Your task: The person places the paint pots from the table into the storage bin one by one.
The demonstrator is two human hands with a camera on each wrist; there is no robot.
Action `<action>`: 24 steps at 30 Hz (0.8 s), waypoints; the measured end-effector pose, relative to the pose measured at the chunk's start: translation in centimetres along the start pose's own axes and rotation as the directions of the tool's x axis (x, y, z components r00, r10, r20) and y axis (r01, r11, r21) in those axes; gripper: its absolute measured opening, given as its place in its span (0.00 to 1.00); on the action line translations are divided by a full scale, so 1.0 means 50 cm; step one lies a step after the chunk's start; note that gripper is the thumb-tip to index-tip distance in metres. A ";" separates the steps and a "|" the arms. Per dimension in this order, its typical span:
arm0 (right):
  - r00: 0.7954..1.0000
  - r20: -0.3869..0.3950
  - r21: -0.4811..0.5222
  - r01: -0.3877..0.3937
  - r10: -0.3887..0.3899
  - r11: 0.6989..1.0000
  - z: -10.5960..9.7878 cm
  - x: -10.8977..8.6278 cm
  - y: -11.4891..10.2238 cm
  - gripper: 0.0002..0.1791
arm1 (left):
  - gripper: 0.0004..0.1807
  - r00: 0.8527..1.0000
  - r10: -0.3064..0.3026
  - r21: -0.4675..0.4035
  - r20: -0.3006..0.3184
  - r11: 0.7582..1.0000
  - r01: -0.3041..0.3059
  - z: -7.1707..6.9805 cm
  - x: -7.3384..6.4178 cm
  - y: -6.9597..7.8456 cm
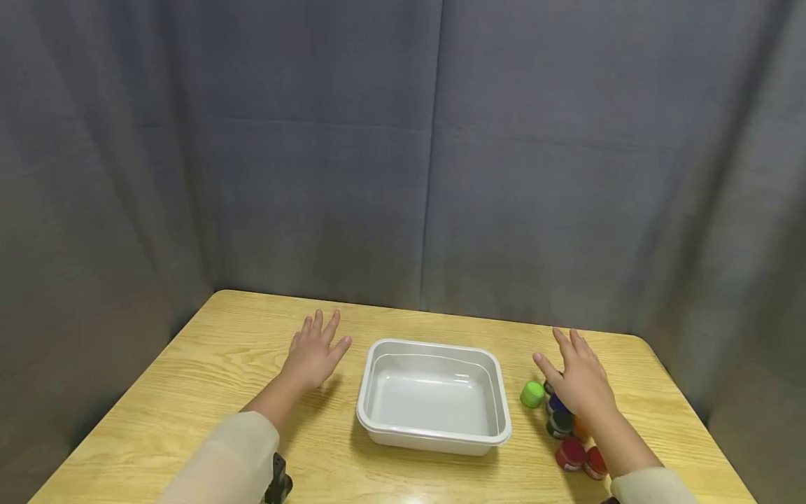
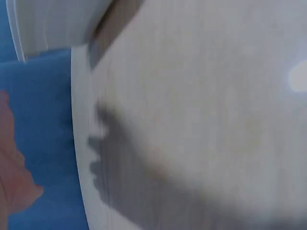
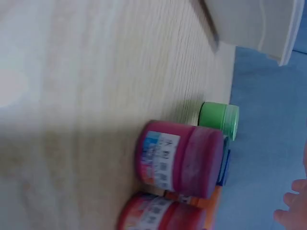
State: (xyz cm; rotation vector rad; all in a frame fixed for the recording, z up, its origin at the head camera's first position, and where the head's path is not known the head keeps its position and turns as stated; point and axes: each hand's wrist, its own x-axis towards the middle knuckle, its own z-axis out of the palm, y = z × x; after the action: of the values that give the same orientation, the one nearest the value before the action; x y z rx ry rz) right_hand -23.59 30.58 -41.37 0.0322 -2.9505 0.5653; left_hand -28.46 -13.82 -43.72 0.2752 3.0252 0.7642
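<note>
Magenta paint jar (image 1: pixel 570 454), labelled: near end of a cluster on the table (image 1: pixel 157 420), right side. Red paint jar (image 1: pixel 595 463): just right of it. Dark-lidded jar (image 1: pixel 560 423), blue jar (image 1: pixel 557 402), orange jar (image 1: pixel 581 430), partly hidden: farther along. Light-green jar (image 1: pixel 532 394): left edge of the cluster. Right hand (image 1: pixel 581 381): I see it raised over the jars, fingers spread wide. White rectangular tub (image 1: pixel 434 441): left of the jars. Left hand (image 1: pixel 313 355): left of the tub, I read fingers spread wide. Grey curtain (image 1: pixel 315 175): far side.
</note>
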 end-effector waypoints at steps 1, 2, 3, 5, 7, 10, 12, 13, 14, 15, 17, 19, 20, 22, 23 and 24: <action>1.000 -0.005 0.019 -0.001 0.001 1.000 -0.002 -0.010 0.002 0.47 | 0.39 1.000 0.010 -0.032 0.009 0.999 -0.010 0.004 -0.007 0.002; 1.000 -0.008 0.036 -0.003 0.003 0.999 -0.004 -0.019 0.004 0.46 | 0.39 1.000 0.020 -0.062 0.014 0.998 -0.019 0.008 -0.013 0.003; 1.000 -0.008 0.054 -0.009 0.009 0.999 -0.005 -0.028 0.007 0.46 | 0.39 0.999 0.028 -0.097 0.020 0.995 -0.026 0.012 -0.021 0.005; 1.000 0.000 0.093 -0.022 0.022 0.995 -0.007 -0.044 0.011 0.45 | 0.39 0.999 0.031 -0.180 0.031 0.983 -0.025 0.019 -0.036 0.010; 0.999 0.006 0.135 -0.032 0.031 0.990 -0.006 -0.059 0.017 0.43 | 0.39 0.999 0.032 -0.270 0.034 0.963 -0.021 0.027 -0.052 0.016; 0.999 0.008 0.194 -0.042 0.041 0.980 -0.002 -0.080 0.027 0.41 | 0.39 0.998 0.034 -0.404 0.047 0.915 -0.012 0.039 -0.077 0.025; 0.999 0.008 0.227 -0.049 0.048 0.973 0.000 -0.092 0.035 0.40 | 0.39 0.997 0.044 -0.483 0.061 0.876 -0.009 0.048 -0.091 0.030; 0.999 0.007 0.239 -0.053 0.053 0.970 0.000 -0.099 0.038 0.39 | 0.39 0.996 0.052 -0.517 0.066 0.856 -0.010 0.053 -0.098 0.032; 0.998 0.008 0.251 -0.058 0.057 0.966 0.000 -0.106 0.041 0.39 | 0.39 0.996 0.055 -0.551 0.072 0.834 -0.006 0.057 -0.104 0.035; 0.998 0.009 0.265 -0.065 0.065 0.962 -0.001 -0.112 0.045 0.39 | 0.39 0.995 0.056 -0.580 0.077 0.814 -0.001 0.061 -0.110 0.037; 0.996 0.021 0.287 -0.093 0.091 0.953 -0.002 -0.125 0.052 0.40 | 0.39 0.995 0.050 -0.619 0.083 0.785 0.013 0.068 -0.120 0.042; 0.992 0.039 0.308 -0.130 0.123 0.943 -0.003 -0.138 0.058 0.41 | 0.39 0.995 0.041 -0.642 0.089 0.767 0.026 0.074 -0.130 0.046; 0.989 0.047 0.318 -0.147 0.139 0.937 -0.003 -0.144 0.062 0.41 | 0.39 0.995 0.035 -0.650 0.093 0.759 0.034 0.077 -0.134 0.048; 0.982 0.071 0.333 -0.189 0.175 0.924 -0.002 -0.156 0.069 0.42 | 0.39 0.994 0.029 -0.676 0.102 0.736 0.048 0.083 -0.141 0.050; 0.978 0.083 0.343 -0.206 0.189 0.917 -0.001 -0.162 0.074 0.43 | 0.39 0.994 0.028 -0.691 0.105 0.721 0.053 0.086 -0.143 0.051; 0.975 0.090 0.353 -0.221 0.202 0.909 0.000 -0.167 0.078 0.43 | 0.39 0.994 0.026 -0.706 0.108 0.706 0.058 0.088 -0.146 0.051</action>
State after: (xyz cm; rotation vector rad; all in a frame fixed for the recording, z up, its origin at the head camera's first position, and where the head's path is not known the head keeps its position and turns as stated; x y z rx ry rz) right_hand -15.49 34.15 -43.94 -0.2428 -2.8719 1.1491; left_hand -20.63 -10.77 -46.64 0.2500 2.3661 1.7522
